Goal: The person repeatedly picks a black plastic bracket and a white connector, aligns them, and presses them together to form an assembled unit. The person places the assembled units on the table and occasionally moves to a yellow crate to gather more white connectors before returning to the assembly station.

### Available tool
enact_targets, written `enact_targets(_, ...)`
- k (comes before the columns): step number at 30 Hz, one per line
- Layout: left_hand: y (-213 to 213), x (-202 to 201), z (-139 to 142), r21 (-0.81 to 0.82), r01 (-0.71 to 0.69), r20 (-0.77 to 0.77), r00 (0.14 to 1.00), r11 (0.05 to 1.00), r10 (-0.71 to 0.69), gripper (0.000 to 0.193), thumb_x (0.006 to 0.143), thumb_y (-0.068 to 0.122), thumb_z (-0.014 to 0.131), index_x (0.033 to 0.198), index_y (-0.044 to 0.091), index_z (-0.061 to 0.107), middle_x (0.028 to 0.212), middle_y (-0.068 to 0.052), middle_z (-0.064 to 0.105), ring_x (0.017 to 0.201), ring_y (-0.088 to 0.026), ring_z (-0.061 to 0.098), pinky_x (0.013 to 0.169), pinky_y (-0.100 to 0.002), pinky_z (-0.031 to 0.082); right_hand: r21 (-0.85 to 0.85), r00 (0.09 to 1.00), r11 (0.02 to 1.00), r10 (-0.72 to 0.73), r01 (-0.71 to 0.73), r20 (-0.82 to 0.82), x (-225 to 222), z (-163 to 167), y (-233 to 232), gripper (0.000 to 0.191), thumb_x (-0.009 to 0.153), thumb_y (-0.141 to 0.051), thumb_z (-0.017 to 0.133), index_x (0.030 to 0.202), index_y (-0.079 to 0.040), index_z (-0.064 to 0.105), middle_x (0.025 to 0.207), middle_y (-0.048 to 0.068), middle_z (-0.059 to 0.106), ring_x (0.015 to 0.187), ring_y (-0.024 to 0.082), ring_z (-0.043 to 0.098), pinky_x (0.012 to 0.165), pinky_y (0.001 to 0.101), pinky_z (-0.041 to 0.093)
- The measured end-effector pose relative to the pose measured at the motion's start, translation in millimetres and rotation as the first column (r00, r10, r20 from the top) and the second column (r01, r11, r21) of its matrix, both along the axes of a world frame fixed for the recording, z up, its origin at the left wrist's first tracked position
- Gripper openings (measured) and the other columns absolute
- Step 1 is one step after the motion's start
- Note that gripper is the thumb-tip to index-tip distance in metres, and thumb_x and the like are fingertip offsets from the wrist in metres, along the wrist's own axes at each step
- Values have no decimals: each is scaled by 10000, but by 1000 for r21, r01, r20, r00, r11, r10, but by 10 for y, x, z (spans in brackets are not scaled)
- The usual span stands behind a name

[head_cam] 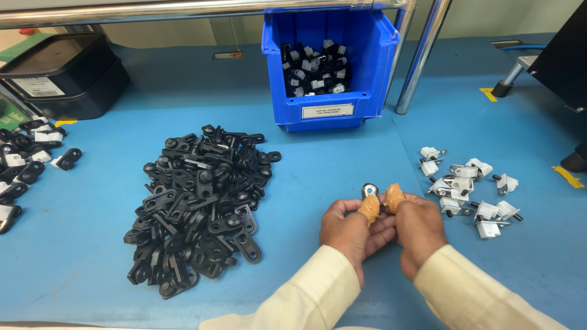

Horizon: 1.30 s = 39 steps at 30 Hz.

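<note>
1. Right up close, two cream sleeves (342, 293) are coming in from the bottom edge.
2. Just past them, the left hand (351, 229) and the right hand (416, 226) are meeting over the blue table (79, 256). Both are wearing little orange finger covers (370, 208).
3. Together they are pinching a small shiny metal part (370, 190). The fingertips of both hands are pressing on it, and it is sitting just above the thumbs, up off the table.
4. Out to the left of the hands, a big heap of black plastic pieces (202, 205) is lying on the table.
5. Out to the right, a small bunch of white and metal pieces (471, 189) is lying near the right hand.
6. Farther back, a blue bin (330, 61) is holding black and white parts.
7. Way off at the left, a black tray (64, 73) is sitting in the far corner, and more black and white parts (24, 165) are lying along the left edge.
</note>
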<state>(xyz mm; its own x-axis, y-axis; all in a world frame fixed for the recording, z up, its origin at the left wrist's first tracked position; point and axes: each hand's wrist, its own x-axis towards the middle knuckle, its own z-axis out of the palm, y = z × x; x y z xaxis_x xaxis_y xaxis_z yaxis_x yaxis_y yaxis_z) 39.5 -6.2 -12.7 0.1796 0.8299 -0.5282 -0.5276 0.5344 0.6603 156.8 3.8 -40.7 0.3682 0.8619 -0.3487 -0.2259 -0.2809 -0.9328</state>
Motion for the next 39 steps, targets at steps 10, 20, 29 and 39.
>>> enact_targets(10, 25, -54, -101, -14, 96, -29, 995, 995, -96, 206, 980, 172, 638, 1105, 28, 561, 1012, -147, 732, 886, -232, 756, 774, -343, 660, -80, 993, 990, 116, -113, 27, 193, 195, -166, 326, 983, -295, 600, 1117, -18, 707, 992, 79, 734, 870, 173, 679, 772, 366, 554)
enact_targets(20, -62, 7, -74, 57, 175, -374, 917, 983, -141, 214, 923, 62, 683, 1115, -3, 613, 995, -159, 741, 813, -243, 784, 692, -339, 662, 5, 958, 998, 56, -60, 282, 226, -61, 100, 246, 1028, -168, 594, 963, 32, 721, 807, 115, 698, 659, 183, 599, 606, 329, 480)
enact_targets(29, -28, -73, -92, 10, 158, -210, 966, 987, -152, 202, 961, 150, 657, 1069, 9, 561, 1020, -168, 741, 861, -249, 785, 733, -347, 676, -75, 972, 977, 206, -198, 113, 275, 139, -76, 287, 1033, -181, 541, 1144, 8, 728, 892, 69, 696, 768, 163, 623, 701, 346, 539)
enact_targets(39, 96, -80, -206, -45, 158, -103, 981, 986, -162, 150, 971, 26, 524, 1108, 10, 580, 1054, -176, 733, 881, -277, 788, 753, -369, 679, 80, 686, 906, 255, -415, 681, 284, -39, -395, 519, 871, 22, 520, 1324, -163, 695, 1259, 27, 753, 954, 142, 739, 787, 282, 617)
